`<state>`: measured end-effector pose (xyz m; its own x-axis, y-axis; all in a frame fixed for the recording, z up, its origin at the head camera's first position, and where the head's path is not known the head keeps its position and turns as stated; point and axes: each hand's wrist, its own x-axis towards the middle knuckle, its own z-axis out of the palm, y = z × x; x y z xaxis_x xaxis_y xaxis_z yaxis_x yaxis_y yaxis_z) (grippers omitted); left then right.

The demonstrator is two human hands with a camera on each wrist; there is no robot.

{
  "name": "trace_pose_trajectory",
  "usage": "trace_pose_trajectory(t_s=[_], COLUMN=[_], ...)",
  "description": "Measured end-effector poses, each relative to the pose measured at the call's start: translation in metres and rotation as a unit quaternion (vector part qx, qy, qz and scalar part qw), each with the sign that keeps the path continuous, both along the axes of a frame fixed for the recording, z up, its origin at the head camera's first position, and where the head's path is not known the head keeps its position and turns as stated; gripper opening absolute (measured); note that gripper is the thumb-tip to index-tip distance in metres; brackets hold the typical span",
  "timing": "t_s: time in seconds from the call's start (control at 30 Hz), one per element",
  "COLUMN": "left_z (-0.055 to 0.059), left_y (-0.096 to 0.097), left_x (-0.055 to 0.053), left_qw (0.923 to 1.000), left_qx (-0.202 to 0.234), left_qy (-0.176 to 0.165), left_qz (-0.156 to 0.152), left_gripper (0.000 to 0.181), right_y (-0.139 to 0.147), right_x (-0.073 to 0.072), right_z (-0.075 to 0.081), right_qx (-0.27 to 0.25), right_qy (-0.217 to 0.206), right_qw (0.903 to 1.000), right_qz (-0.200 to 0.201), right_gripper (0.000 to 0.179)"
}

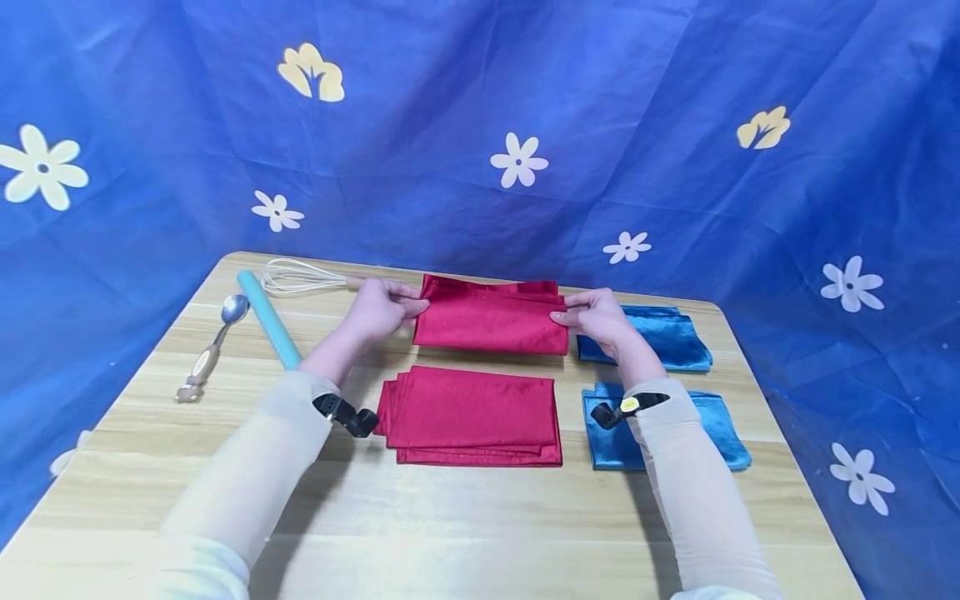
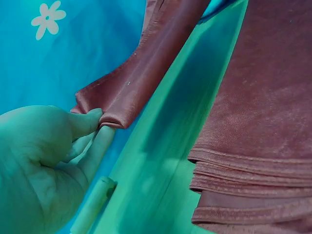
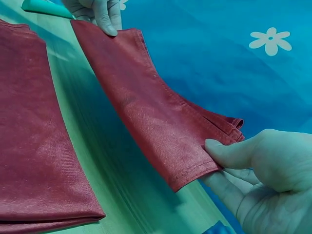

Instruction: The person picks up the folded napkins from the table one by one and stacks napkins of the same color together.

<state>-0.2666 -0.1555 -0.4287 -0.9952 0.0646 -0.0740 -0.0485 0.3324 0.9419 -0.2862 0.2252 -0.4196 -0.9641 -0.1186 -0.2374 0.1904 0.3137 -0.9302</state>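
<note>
Between my two hands hangs a folded red satin cloth (image 1: 491, 321), lifted above the back of the table. My left hand (image 1: 381, 310) pinches its left end between thumb and fingers; the left wrist view shows the thumb on top of the folded edge. At the opposite end my right hand (image 1: 597, 318) pinches the cloth, thumb (image 3: 229, 152) above and fingers beneath. A second folded red cloth (image 1: 472, 412) lies on the table nearer to me, its layers slightly uneven at the left and front edges.
Two folded blue cloths, one behind (image 1: 667, 340) and one in front (image 1: 716, 429), lie at the right, partly under my right arm. At the left are a whisk (image 1: 300, 277), a turquoise rod (image 1: 268, 321) and a metal spoon (image 1: 213, 346). A blue curtain (image 1: 420, 167) hangs behind the table.
</note>
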Motion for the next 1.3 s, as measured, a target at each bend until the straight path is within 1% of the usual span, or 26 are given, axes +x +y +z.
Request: trace_pose_trajectory(t_s=[0.1, 0.2, 0.4, 0.63, 0.73, 0.97, 1.13, 1.3], left_z=[0.005, 0.009, 0.016, 0.022, 0.023, 0.025, 0.028, 0.027], left_y=[-0.001, -0.002, -0.003, -0.007, -0.008, -0.011, -0.012, -0.014], left_x=[0.005, 0.010, 0.019, 0.032, 0.038, 0.052, 0.064, 0.077], left_qw=[0.9999, 0.9998, 0.9988, 0.9985, 0.9983, 0.9989, 0.9988, 0.9985], left_qx=[0.007, 0.019, 0.042, 0.010, 0.013, 0.009, 0.011, 0.013], left_qy=[0.005, 0.007, 0.011, 0.034, 0.036, 0.016, -0.001, -0.006], left_qz=[-0.005, -0.009, -0.025, -0.042, -0.045, -0.042, -0.048, -0.054], left_gripper=[0.032, 0.032, 0.033, 0.031, 0.034, 0.032, 0.038, 0.036], right_y=[0.002, 0.004, 0.006, 0.009, 0.009, 0.011, 0.011, 0.011], right_x=[0.004, 0.009, 0.019, 0.033, 0.039, 0.052, 0.063, 0.073], right_z=[0.006, 0.011, 0.016, 0.019, 0.022, 0.023, 0.022, 0.020], right_qx=[0.002, -0.009, -0.020, -0.020, -0.012, 0.013, 0.037, 0.037], right_qy=[-0.003, -0.001, 0.009, 0.001, 0.002, 0.017, 0.029, 0.026], right_qw=[1.0000, 0.9999, 0.9996, 0.9996, 0.9995, 0.9989, 0.9979, 0.9978], right_qz=[0.001, 0.005, 0.015, 0.021, 0.028, 0.042, 0.044, 0.047], right_gripper=[0.057, 0.057, 0.054, 0.052, 0.054, 0.052, 0.047, 0.050])
